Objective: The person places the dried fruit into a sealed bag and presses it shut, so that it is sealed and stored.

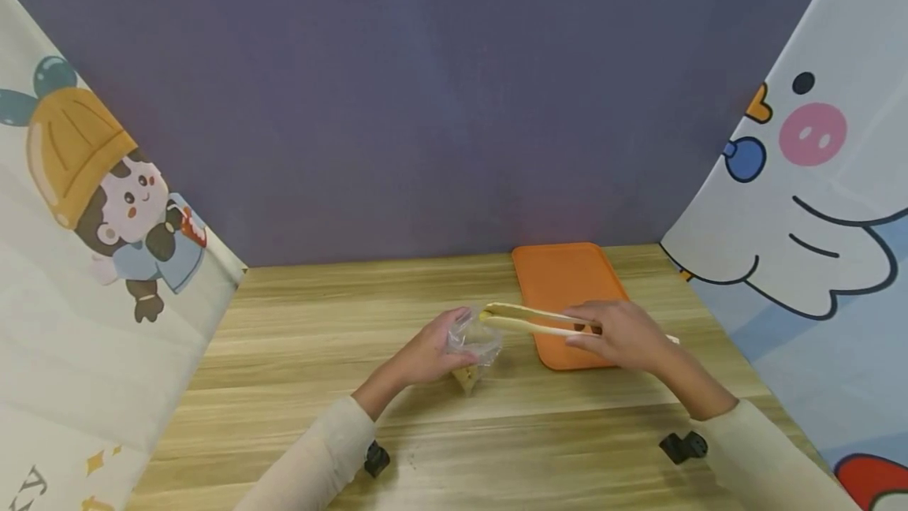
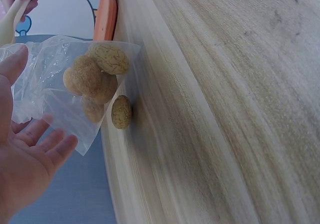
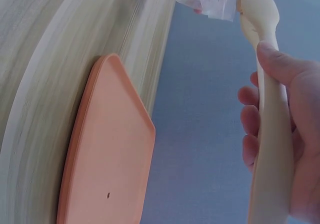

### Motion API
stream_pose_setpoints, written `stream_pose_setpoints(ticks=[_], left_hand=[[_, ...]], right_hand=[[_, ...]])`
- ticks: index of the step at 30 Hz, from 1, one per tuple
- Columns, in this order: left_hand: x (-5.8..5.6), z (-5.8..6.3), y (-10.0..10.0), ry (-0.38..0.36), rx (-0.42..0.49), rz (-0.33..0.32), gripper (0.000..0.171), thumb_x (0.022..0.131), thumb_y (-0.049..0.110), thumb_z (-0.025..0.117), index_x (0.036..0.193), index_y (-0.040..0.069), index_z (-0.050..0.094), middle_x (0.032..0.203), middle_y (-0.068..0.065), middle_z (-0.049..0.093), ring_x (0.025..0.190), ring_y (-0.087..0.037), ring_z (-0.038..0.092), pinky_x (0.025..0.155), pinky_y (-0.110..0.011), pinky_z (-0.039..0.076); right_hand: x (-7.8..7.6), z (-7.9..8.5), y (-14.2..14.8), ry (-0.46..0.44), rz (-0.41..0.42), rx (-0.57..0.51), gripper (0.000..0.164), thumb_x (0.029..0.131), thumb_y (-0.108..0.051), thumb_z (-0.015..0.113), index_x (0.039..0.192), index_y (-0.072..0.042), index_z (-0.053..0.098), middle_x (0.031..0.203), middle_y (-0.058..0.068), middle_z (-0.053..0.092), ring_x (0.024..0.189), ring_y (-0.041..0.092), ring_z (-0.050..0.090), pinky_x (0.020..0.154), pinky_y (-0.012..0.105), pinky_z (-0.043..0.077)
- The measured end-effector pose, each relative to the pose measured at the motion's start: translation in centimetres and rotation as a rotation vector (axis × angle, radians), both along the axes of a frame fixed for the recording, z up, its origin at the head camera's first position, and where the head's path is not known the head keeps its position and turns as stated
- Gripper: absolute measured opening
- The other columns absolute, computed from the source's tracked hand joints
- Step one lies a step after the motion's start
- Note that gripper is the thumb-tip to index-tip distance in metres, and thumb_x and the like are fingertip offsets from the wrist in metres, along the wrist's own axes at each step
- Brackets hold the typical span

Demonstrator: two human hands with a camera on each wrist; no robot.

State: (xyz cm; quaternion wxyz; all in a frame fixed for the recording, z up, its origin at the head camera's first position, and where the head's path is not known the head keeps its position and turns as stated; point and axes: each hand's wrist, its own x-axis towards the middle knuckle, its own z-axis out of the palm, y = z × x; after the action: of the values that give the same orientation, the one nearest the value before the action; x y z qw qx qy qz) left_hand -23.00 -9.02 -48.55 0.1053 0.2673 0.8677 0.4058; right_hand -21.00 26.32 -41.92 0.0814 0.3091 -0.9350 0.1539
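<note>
My left hand (image 1: 433,349) grips a clear plastic bag (image 1: 474,337) by its upper part, thumb on the near side. Several brown oval pieces (image 2: 87,76) with wrinkled, walnut-like surfaces sit in the bag's lower corner. Another such piece (image 2: 121,112) shows just beneath the bag, against the table. With thumb and fingers wrapped round them, my right hand (image 1: 620,333) holds cream-coloured tongs (image 1: 528,326), roughly level. Their tips are right at the bag's mouth, and a small brownish edge shows between them in the right wrist view.
An orange tray (image 1: 567,274) lies on the wood-grain table (image 1: 319,314), behind and below the right hand, a small dark speck on its surface. A blue-grey panel (image 1: 426,101) stands at the back. Printed cartoon sheets hang on both sides.
</note>
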Motion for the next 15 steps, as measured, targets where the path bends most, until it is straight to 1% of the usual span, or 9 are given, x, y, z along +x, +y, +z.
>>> stream_pose_setpoints(ticks=[6,11,15], left_hand=[[0.1,0.1,0.0,0.001,0.001,-0.002,0.090,0.091,0.041,0.076,0.159,0.008,0.029,0.158,-0.017,0.041,0.138,-0.034,0.049,0.115,-0.052,0.043],[0.1,0.0,-0.1,0.005,0.002,-0.006,0.089,0.091,0.041,0.076,0.160,0.009,0.029,0.161,-0.015,0.039,0.142,-0.034,0.046,0.118,-0.051,0.040],[0.1,0.1,0.0,0.009,-0.003,-0.003,0.089,0.091,0.041,0.076,0.160,0.009,0.029,0.159,-0.016,0.041,0.141,-0.034,0.047,0.117,-0.051,0.041]], right_hand=[[-0.1,0.0,-0.7,0.007,0.027,-0.007,0.041,0.088,-0.032,0.079,0.123,-0.012,0.074,0.109,0.004,0.078,0.074,0.000,0.064,0.061,0.022,0.052],[-0.2,-0.1,-1.0,-0.001,0.047,-0.023,0.043,0.088,-0.032,0.079,0.124,-0.011,0.073,0.102,0.002,0.078,0.071,-0.001,0.063,0.059,0.020,0.050],[-0.2,-0.1,-1.2,-0.004,0.061,-0.030,0.044,0.088,-0.034,0.079,0.125,-0.011,0.072,0.099,0.001,0.077,0.071,0.001,0.064,0.058,0.020,0.048]])
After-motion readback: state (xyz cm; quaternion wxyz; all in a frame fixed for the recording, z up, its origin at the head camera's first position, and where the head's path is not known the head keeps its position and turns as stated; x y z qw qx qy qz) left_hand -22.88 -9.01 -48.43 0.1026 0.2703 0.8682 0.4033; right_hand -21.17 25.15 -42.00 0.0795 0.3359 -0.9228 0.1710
